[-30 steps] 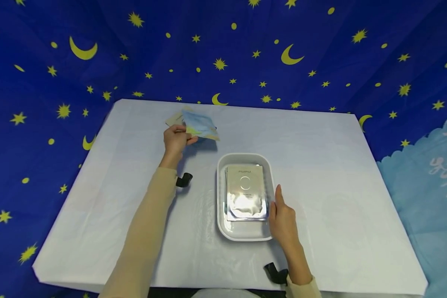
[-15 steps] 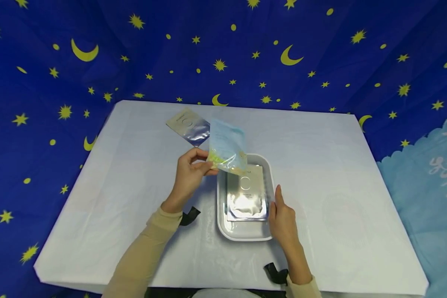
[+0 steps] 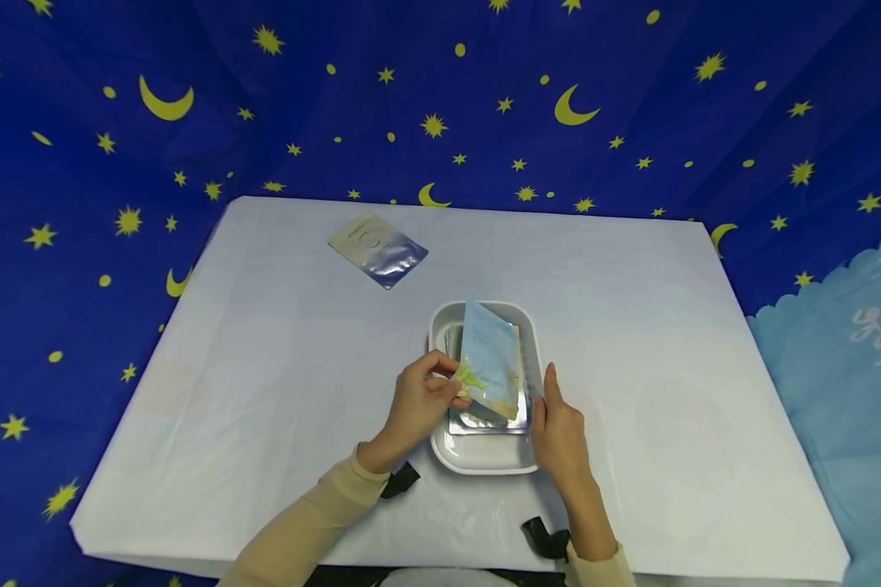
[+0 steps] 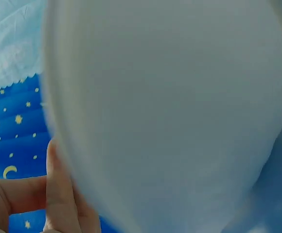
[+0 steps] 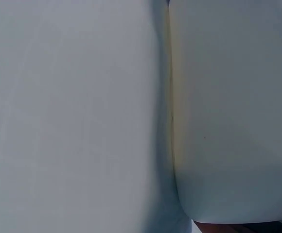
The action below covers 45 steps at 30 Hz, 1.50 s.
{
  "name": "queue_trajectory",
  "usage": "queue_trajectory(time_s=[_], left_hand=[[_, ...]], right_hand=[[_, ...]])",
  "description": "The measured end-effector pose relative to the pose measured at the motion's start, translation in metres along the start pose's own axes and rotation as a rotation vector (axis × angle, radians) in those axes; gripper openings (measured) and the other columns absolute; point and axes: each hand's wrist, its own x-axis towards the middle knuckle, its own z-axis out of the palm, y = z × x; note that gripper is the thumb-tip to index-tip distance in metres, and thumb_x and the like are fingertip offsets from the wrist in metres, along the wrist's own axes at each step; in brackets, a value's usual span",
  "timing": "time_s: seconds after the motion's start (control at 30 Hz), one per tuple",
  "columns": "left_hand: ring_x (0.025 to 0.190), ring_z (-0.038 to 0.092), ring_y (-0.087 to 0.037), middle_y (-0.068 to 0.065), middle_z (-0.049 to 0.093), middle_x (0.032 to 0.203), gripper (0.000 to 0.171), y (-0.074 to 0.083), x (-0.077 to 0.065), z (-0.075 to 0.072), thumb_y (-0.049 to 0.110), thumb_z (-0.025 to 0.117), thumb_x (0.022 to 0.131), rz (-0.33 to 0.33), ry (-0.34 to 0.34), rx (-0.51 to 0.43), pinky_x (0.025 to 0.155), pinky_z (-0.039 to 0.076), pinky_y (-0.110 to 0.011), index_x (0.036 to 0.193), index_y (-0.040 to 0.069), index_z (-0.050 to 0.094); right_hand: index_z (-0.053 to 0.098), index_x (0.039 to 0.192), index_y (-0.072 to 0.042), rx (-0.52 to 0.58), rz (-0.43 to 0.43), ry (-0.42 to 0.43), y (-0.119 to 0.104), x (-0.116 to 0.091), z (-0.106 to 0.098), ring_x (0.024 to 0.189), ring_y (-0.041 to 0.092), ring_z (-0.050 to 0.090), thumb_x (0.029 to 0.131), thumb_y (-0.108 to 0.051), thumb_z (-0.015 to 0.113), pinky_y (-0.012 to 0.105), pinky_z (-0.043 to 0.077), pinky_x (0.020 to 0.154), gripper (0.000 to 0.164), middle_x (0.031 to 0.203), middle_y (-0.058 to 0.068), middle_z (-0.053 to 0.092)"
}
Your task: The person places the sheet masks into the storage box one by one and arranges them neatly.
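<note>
My left hand (image 3: 424, 393) pinches the lower left corner of a light blue sachet (image 3: 490, 356) with a green and yellow printed bottom. The sachet tilts over the stack in a white rectangular tray (image 3: 484, 465). On top of that stack is a beige and silver foil sachet (image 3: 512, 420), partly covered by the blue one. My right hand (image 3: 560, 436) rests at the tray's right rim, index finger straight, thumb against the edge; its other fingers are hidden. A white curved surface (image 4: 170, 107) fills most of the left wrist view, with fingers (image 4: 61, 199) beside it.
Another beige and silver foil sachet (image 3: 379, 249) lies alone toward the back left of the white-covered table (image 3: 675, 342). A blue star-and-moon cloth (image 3: 382, 98) hangs behind the table. A pale blue cloth (image 3: 844, 350) hangs at the right.
My left hand has carried the blue sachet from the back left to above the tray, uncovering the foil sachet on the table. My right hand has stayed at the tray's rim.
</note>
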Motion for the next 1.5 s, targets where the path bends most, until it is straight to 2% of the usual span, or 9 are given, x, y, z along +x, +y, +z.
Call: queue_trajectory(time_s=[0.37, 0.5, 0.6, 0.77, 0.87, 1.0, 1.17, 1.33, 1.5], left_hand=[[0.070, 0.071, -0.038, -0.025, 0.058, 0.094, 0.015, -0.014, -0.005, 0.019, -0.015, 0.058, 0.086, 0.042, 0.008, 0.125, 0.062, 0.060, -0.029, 0.100, -0.010, 0.057], [0.064, 0.071, -0.027, -0.019, 0.061, 0.089, 0.017, -0.015, -0.006, 0.018, -0.010, 0.065, 0.084, 0.098, 0.007, 0.287, 0.055, 0.055, -0.020, 0.100, -0.008, 0.059], [0.062, 0.067, -0.019, -0.014, 0.062, 0.085, 0.020, -0.013, -0.005, 0.016, -0.004, 0.071, 0.082, 0.149, 0.010, 0.455, 0.053, 0.050, -0.017, 0.100, -0.007, 0.061], [0.067, 0.057, -0.015, -0.010, 0.062, 0.084, 0.032, -0.008, -0.003, 0.011, 0.012, 0.076, 0.083, 0.196, 0.039, 0.747, 0.063, 0.048, -0.027, 0.107, -0.006, 0.066], [0.068, 0.056, -0.017, -0.010, 0.062, 0.085, 0.036, -0.005, 0.002, 0.006, 0.017, 0.077, 0.083, 0.202, 0.082, 0.803, 0.067, 0.048, -0.035, 0.109, -0.005, 0.067], [0.069, 0.060, -0.019, -0.011, 0.063, 0.088, 0.039, -0.002, 0.018, -0.010, 0.018, 0.076, 0.082, 0.174, 0.164, 0.743, 0.073, 0.048, -0.041, 0.111, -0.006, 0.067], [0.074, 0.068, -0.029, -0.020, 0.064, 0.098, 0.044, 0.001, 0.047, -0.037, 0.018, 0.074, 0.083, 0.123, 0.262, 0.668, 0.085, 0.047, -0.049, 0.118, -0.008, 0.064], [0.092, 0.064, -0.039, -0.028, 0.062, 0.103, 0.047, 0.001, 0.090, -0.067, 0.021, 0.072, 0.085, 0.076, 0.384, 0.653, 0.091, 0.043, -0.052, 0.117, -0.012, 0.062], [0.105, 0.056, -0.046, -0.034, 0.052, 0.118, 0.062, -0.005, 0.136, -0.093, 0.030, 0.069, 0.087, -0.074, 0.493, 0.689, 0.092, 0.046, -0.054, 0.128, -0.013, 0.053]], right_hand=[[0.033, 0.145, 0.012, 0.015, -0.010, -0.009, 0.002, -0.001, 0.001, 0.045, 0.008, 0.028, 0.098, -0.001, 0.047, 0.024, 0.034, 0.047, 0.050, 0.057, 0.006, 0.049], [0.033, 0.145, 0.012, 0.012, -0.012, -0.009, 0.002, 0.000, 0.001, 0.045, 0.009, 0.029, 0.098, -0.001, 0.047, 0.024, 0.033, 0.047, 0.050, 0.057, 0.006, 0.048], [0.034, 0.145, 0.012, 0.007, -0.015, -0.002, 0.002, 0.000, 0.001, 0.045, 0.010, 0.030, 0.098, -0.001, 0.047, 0.025, 0.035, 0.049, 0.050, 0.057, 0.007, 0.049], [0.035, 0.143, 0.014, 0.010, -0.046, 0.020, 0.003, 0.000, 0.002, 0.047, 0.012, 0.034, 0.097, -0.001, 0.048, 0.031, 0.040, 0.053, 0.050, 0.058, 0.007, 0.049], [0.035, 0.143, 0.014, 0.015, -0.051, 0.022, 0.002, 0.000, 0.001, 0.047, 0.013, 0.035, 0.097, -0.001, 0.049, 0.032, 0.040, 0.053, 0.050, 0.056, 0.005, 0.047], [0.035, 0.143, 0.014, 0.013, -0.037, 0.015, 0.001, 0.000, 0.000, 0.047, 0.013, 0.035, 0.097, -0.001, 0.049, 0.031, 0.040, 0.053, 0.050, 0.056, 0.006, 0.048], [0.036, 0.143, 0.013, 0.013, -0.026, 0.014, 0.001, 0.000, 0.001, 0.052, 0.018, 0.044, 0.097, -0.001, 0.049, 0.036, 0.045, 0.058, 0.050, 0.060, 0.009, 0.052], [0.036, 0.143, 0.013, 0.012, -0.025, 0.024, 0.001, 0.001, 0.000, 0.050, 0.016, 0.040, 0.097, -0.002, 0.050, 0.036, 0.044, 0.058, 0.050, 0.060, 0.008, 0.051], [0.035, 0.144, 0.012, 0.015, -0.015, 0.007, 0.002, 0.000, 0.001, 0.048, 0.011, 0.033, 0.097, -0.001, 0.049, 0.029, 0.040, 0.053, 0.050, 0.059, 0.005, 0.048]])
